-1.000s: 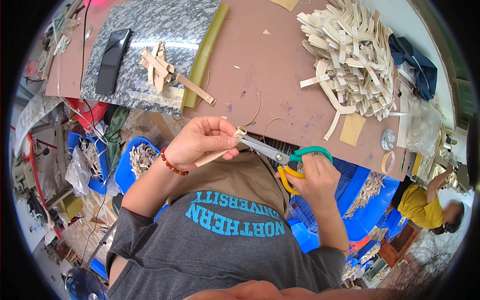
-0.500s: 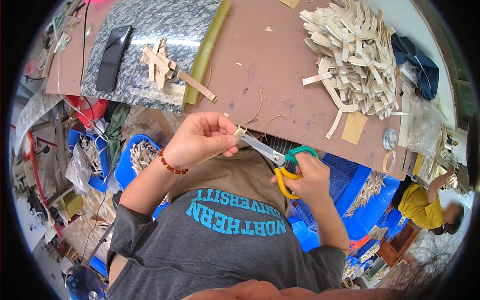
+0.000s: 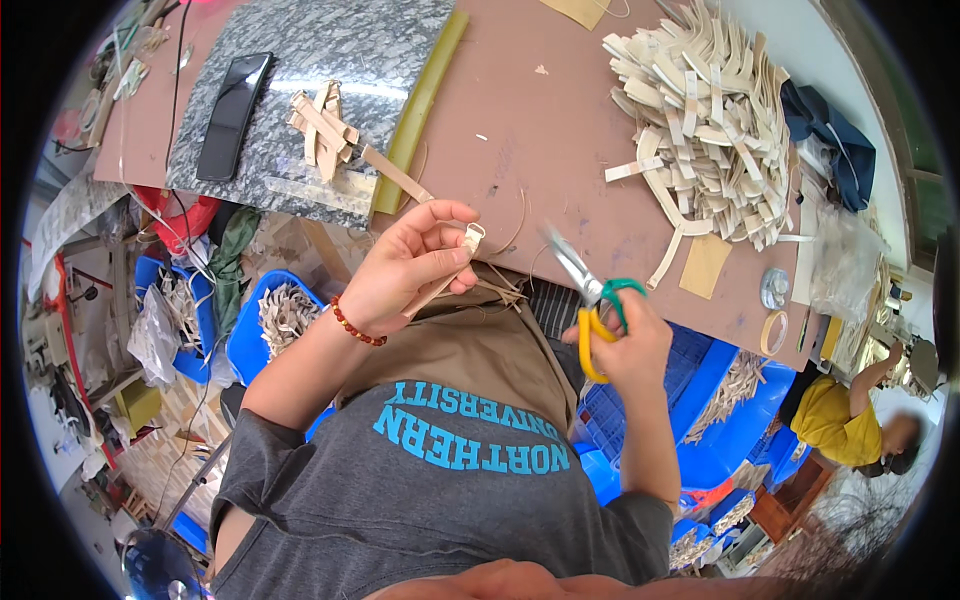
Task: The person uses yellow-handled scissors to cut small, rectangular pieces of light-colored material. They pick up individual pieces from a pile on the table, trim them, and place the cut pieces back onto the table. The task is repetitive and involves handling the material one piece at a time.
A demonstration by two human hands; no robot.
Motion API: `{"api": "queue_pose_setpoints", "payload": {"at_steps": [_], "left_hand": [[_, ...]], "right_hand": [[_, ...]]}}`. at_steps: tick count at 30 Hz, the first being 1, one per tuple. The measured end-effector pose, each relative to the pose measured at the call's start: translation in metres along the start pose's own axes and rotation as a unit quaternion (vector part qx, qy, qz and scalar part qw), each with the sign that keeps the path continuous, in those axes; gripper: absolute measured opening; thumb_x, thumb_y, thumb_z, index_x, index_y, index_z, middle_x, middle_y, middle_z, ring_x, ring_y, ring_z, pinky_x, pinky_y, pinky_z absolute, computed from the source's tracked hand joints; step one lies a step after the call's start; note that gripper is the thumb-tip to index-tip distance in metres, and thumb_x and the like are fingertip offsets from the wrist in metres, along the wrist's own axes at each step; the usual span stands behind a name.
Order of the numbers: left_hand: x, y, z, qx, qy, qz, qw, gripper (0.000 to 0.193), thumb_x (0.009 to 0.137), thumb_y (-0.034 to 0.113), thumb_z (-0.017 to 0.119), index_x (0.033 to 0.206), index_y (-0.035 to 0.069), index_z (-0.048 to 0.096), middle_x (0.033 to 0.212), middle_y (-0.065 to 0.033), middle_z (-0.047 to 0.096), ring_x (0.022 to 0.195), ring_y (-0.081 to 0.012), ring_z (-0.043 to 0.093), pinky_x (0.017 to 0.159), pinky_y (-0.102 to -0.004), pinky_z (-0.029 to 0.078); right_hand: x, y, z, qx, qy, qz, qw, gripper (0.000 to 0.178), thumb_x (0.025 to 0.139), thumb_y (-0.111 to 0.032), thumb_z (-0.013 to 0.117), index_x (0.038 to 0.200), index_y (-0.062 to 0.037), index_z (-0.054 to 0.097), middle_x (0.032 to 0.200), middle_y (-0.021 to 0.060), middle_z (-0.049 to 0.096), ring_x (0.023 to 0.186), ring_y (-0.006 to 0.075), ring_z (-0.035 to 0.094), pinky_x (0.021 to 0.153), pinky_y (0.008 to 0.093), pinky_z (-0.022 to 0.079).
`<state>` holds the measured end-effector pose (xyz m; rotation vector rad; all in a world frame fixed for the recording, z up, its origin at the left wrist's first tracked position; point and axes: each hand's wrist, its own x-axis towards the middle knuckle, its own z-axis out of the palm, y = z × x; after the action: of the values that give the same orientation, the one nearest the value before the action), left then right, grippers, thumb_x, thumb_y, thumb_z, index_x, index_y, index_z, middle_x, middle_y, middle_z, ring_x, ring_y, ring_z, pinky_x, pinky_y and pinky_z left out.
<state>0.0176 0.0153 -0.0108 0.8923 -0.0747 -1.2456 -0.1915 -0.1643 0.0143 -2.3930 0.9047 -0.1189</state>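
Note:
My left hand (image 3: 415,262) is closed on a beige strap (image 3: 466,248) with a small metal buckle at its upper end; the strap's tail runs down under the palm. In my right hand (image 3: 632,345) is a pair of scissors (image 3: 590,285) with one green and one yellow handle loop, its blades pointing up and left over the table edge. The blade tips are blurred, apart from the strap. Beyond my left hand, a small pile of buckled beige straps (image 3: 322,128) lies on the grey marbled slab (image 3: 345,50), one strap reaching over its edge.
A large heap of pale straps (image 3: 700,130) covers the right of the brown table (image 3: 510,130). A black phone (image 3: 235,115) lies on the slab. Tape rolls (image 3: 774,332) sit near the right edge. Blue bins (image 3: 250,335) of strips stand below; a person in yellow (image 3: 840,418) is far right.
The scissors have drawn away from the strap, moving right with my right hand. My left hand has lifted the buckle end slightly up and left.

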Motion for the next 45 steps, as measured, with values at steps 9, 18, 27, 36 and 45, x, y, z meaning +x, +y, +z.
{"api": "queue_pose_setpoints", "payload": {"at_steps": [9, 18, 27, 36, 45], "left_hand": [[0.023, 0.011, 0.01, 0.233, 0.072, 0.22, 0.944, 0.03, 0.093, 0.002, 0.051, 0.123, -0.001, 0.049, 0.093, -0.0024, 0.059, 0.08, -0.007, 0.056, 0.071, -0.0209, 0.049], [-0.002, 0.11, -0.028, 0.344, 0.217, 0.445, 0.798, 0.024, 0.093, 0.005, 0.054, 0.116, -0.001, 0.058, 0.101, -0.0018, 0.061, 0.084, -0.0063, 0.057, 0.073, -0.021, 0.047], [0.007, 0.117, -0.098, 0.489, 0.352, 0.419, 0.679, 0.019, 0.091, 0.005, 0.056, 0.109, -0.001, 0.062, 0.09, -0.0006, 0.063, 0.074, -0.0055, 0.054, 0.067, -0.0198, 0.045], [-0.003, 0.094, -0.107, 0.514, 0.398, 0.416, 0.636, 0.036, 0.09, 0.002, 0.047, 0.126, -0.004, 0.045, 0.112, -0.0196, 0.059, 0.102, -0.03, 0.059, 0.091, -0.0363, 0.045], [-0.015, 0.066, -0.098, 0.256, 0.334, 0.415, 0.807, 0.046, 0.089, -0.006, 0.041, 0.133, 0.003, 0.032, 0.128, -0.0148, 0.04, 0.086, -0.02, 0.063, 0.075, -0.0261, 0.054]], "right_hand": [[0.033, 0.044, -0.005, -0.195, 0.206, -0.1, 0.954, 0.052, 0.076, -0.019, 0.07, 0.118, 0.0046, 0.051, 0.116, 0.0236, 0.054, 0.107, 0.0377, 0.054, 0.09, 0.0433, 0.044], [0.038, -0.046, 0.075, 0.03, -0.089, -0.349, 0.932, 0.058, 0.081, -0.033, 0.067, 0.126, 0.0004, 0.05, 0.131, 0.0206, 0.049, 0.126, 0.036, 0.043, 0.106, 0.0478, 0.031], [0.098, -0.115, 0.107, 0.145, 0.032, -0.29, 0.945, 0.019, 0.081, -0.012, 0.064, 0.097, -0.0033, 0.059, 0.087, 0.0127, 0.062, 0.08, 0.0294, 0.06, 0.07, 0.0412, 0.047], [0.145, -0.158, 0.1, 0.172, 0.063, -0.24, 0.953, 0.023, 0.09, -0.017, 0.053, 0.1, 0.003, 0.054, 0.09, 0.0202, 0.061, 0.085, 0.0396, 0.059, 0.072, 0.0478, 0.046], [0.177, -0.249, 0.146, -0.054, -0.06, -0.238, 0.968, 0.056, 0.071, -0.044, 0.074, 0.098, 0.0024, 0.059, 0.091, 0.0191, 0.066, 0.086, 0.0295, 0.066, 0.072, 0.0394, 0.053]]}}
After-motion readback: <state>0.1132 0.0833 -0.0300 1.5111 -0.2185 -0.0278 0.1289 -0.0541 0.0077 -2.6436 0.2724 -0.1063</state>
